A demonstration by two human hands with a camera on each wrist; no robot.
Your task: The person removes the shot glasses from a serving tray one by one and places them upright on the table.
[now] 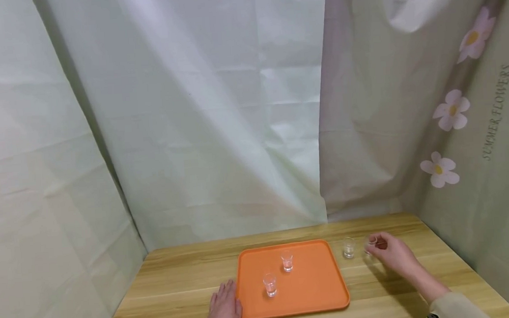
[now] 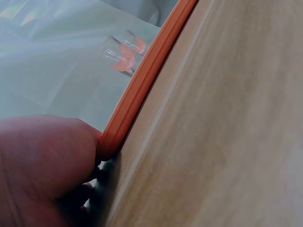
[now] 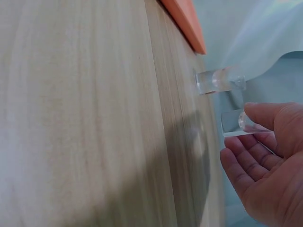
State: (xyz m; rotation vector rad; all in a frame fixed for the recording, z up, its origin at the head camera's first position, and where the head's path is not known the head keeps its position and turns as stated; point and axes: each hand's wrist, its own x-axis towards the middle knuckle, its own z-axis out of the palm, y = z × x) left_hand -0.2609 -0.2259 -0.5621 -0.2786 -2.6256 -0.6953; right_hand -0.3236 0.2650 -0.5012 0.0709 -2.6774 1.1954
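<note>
My right hand (image 1: 394, 254) pinches a small clear shot glass (image 3: 232, 124) between thumb and fingers, at the right of the table. The glass is upright, its base close to the wood. Just left of it a second shot glass (image 1: 348, 249) stands on the table. On the orange tray (image 1: 310, 293) are two more shot glasses, one farther back (image 1: 287, 262) and one nearer the front left (image 1: 270, 286). My left hand (image 1: 223, 313) lies on the table with fingers extended, its thumb side against the tray's left edge.
The wooden table (image 1: 179, 282) is bounded by pale hanging sheets (image 1: 217, 132) at the back and both sides. The right sheet bears printed flowers (image 1: 451, 110) and lettering. The tray has a raised rim, and bare wood lies left of it.
</note>
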